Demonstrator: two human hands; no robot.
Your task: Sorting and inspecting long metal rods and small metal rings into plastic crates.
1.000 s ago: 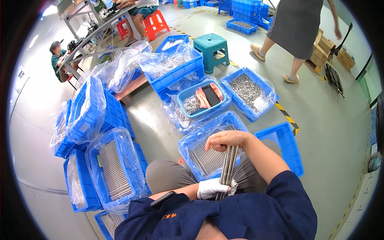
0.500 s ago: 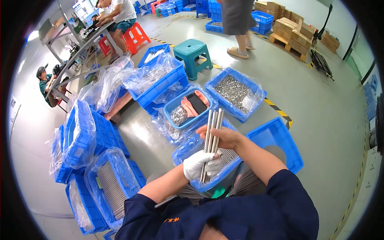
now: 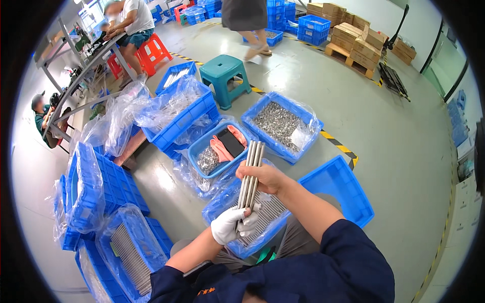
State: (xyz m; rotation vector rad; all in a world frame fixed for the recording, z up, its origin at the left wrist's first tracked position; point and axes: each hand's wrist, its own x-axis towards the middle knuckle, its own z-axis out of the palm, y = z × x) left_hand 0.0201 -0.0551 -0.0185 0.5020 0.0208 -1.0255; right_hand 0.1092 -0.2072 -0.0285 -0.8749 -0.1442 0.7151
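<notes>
Right hand [image 3: 263, 177] has curled round metal rods [image 3: 246, 194], left hand [image 3: 232, 225] gripping below.

Ahead of me: light-blue basin [image 3: 222, 169] with black smartphone [image 3: 231, 143], pink gloves [image 3: 220, 150] and shiny metal bits [image 3: 207, 161]; right of it, a lined blue tote [image 3: 269, 149] of small metal parts [image 3: 278, 124], teal plastic stool [image 3: 224, 67] behind. Far right I see cardboard cartons [image 3: 348, 36] on a wooden pallet [image 3: 348, 61]. Far left, co-worker in white top [image 3: 136, 15] on a red stool [image 3: 153, 54] at a metal-framed bench [image 3: 91, 69]; yellow-black tape [image 3: 339, 144] marks the floor.
</notes>
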